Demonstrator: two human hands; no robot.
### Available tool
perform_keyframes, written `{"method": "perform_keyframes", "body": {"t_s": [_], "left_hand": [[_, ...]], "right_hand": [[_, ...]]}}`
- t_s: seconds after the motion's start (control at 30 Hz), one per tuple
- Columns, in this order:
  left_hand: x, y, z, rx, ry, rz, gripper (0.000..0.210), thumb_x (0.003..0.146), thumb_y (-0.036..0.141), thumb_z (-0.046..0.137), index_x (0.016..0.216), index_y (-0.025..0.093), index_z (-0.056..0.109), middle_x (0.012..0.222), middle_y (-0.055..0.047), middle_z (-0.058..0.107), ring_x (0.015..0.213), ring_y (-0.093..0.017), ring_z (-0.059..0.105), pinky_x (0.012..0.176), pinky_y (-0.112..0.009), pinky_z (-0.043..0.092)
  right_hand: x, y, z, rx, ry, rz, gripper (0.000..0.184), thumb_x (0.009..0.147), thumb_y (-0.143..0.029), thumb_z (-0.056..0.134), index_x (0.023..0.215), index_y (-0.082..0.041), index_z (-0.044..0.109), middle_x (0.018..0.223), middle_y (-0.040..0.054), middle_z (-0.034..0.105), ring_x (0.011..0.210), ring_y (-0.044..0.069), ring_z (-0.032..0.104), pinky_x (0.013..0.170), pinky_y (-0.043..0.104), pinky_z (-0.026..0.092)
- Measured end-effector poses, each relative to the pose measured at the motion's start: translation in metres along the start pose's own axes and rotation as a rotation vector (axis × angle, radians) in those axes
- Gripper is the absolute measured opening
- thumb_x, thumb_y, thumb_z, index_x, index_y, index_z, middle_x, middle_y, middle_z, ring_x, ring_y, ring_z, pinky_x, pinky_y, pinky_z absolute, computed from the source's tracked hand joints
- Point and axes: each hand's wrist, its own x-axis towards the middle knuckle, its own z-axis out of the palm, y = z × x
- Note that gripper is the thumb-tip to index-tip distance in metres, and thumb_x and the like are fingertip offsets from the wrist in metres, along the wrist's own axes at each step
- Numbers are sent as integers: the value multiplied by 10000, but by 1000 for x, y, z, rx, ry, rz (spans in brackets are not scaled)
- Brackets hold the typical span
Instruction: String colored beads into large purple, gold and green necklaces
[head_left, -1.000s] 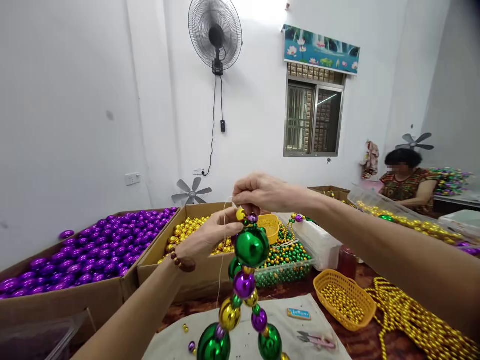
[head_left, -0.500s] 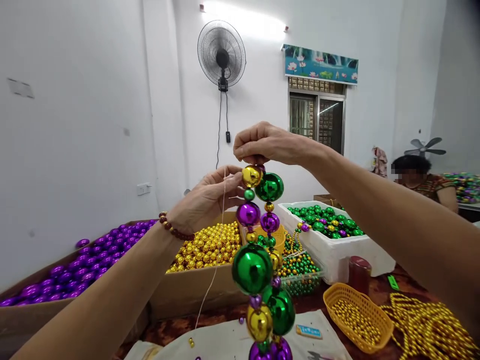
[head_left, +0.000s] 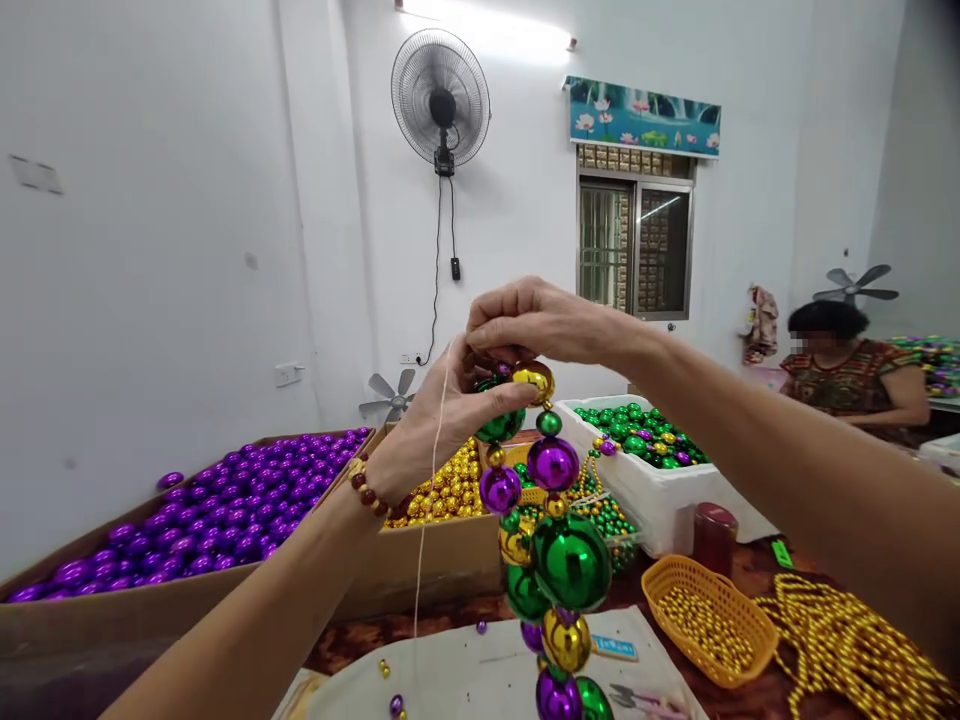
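A bead garland (head_left: pixel 572 562) of shiny green, purple and gold balls hangs in two strands in front of me. At its top my right hand (head_left: pixel 551 318) is closed, its fingertips pinching the cord end. My left hand (head_left: pixel 442 410), with a beaded bracelet (head_left: pixel 367 492) at the wrist, grips the upper beads, its thumb lying on a gold ball (head_left: pixel 534 382). A loose white string (head_left: pixel 426 520) runs down from beside the hands toward the pale cloth (head_left: pixel 450 675). The exact knot or cord between my fingertips is hidden.
Cartons of purple balls (head_left: pixel 225 500) and gold balls (head_left: pixel 450 490) stand left and centre. A white foam box (head_left: pixel 671 500) holds green balls. At right are a yellow basket (head_left: pixel 709 620), gold bead strings (head_left: pixel 855 640) and a red jar (head_left: pixel 714 540). A seated person (head_left: pixel 855 375) works behind.
Both hands have lowered slightly, and my left hand has moved right. The garland has turned, so its gold-topped strand now hangs on the right, with my left thumb across it.
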Motion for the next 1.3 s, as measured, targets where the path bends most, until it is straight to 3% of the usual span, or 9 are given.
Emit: {"method": "perform_keyframes", "body": {"t_s": [0.13, 0.47, 0.6, 0.8, 0.9, 1.03, 1.3], "left_hand": [[-27, -21, 6, -137, 5, -170, 246, 866, 356, 574, 1060, 209, 611, 1047, -56, 652, 962, -203, 593, 829, -323, 467], [-108, -88, 23, -233, 21, -528, 191, 805, 241, 620, 993, 225, 652, 958, -25, 645, 903, -191, 575, 804, -292, 447], [-138, -112, 29, -278, 33, -607, 61, 808, 234, 613, 862, 213, 632, 864, -7, 611, 821, -171, 566, 745, -274, 446], [-171, -140, 31, -299, 93, -741, 74, 820, 262, 600, 787, 201, 624, 817, -6, 582, 728, -157, 559, 664, -263, 439], [-182, -153, 30, -356, 124, -819, 73, 801, 270, 628, 803, 197, 633, 819, -9, 596, 698, -150, 570, 619, -246, 433], [-193, -167, 29, -471, 140, -963, 153, 757, 268, 682, 894, 204, 656, 828, -15, 631, 666, -150, 605, 582, -233, 441], [-205, -185, 32, -558, 247, -1096, 184, 689, 178, 722, 864, 156, 673, 787, -38, 672, 669, -158, 620, 668, -273, 492]], "right_hand": [[-25, 23, 27, 72, 38, 83, 157, 853, -213, 503, 745, -138, 588, 564, -44, 492, 464, 50, 405, 406, 170, 307], [-83, 83, 118, 243, -12, 292, 184, 861, -220, 494, 707, -150, 565, 594, -31, 514, 532, 66, 439, 471, 178, 334], [-102, 109, 154, 390, -49, 386, 173, 869, -217, 481, 734, -155, 569, 587, -26, 541, 500, 70, 477, 460, 178, 363], [-121, 132, 202, 589, 87, 543, 172, 881, -258, 474, 740, -167, 512, 563, -39, 533, 453, 64, 479, 437, 166, 367], [-125, 135, 214, 557, 97, 557, 161, 875, -242, 476, 746, -161, 530, 567, -41, 531, 458, 59, 466, 441, 161, 355], [-126, 140, 220, 405, 18, 542, 152, 855, -193, 481, 729, -154, 556, 581, -36, 555, 486, 63, 496, 479, 166, 355], [-129, 149, 236, 80, -19, 523, 124, 843, -177, 528, 760, -169, 619, 671, -21, 613, 617, 87, 519, 571, 188, 333]]}}
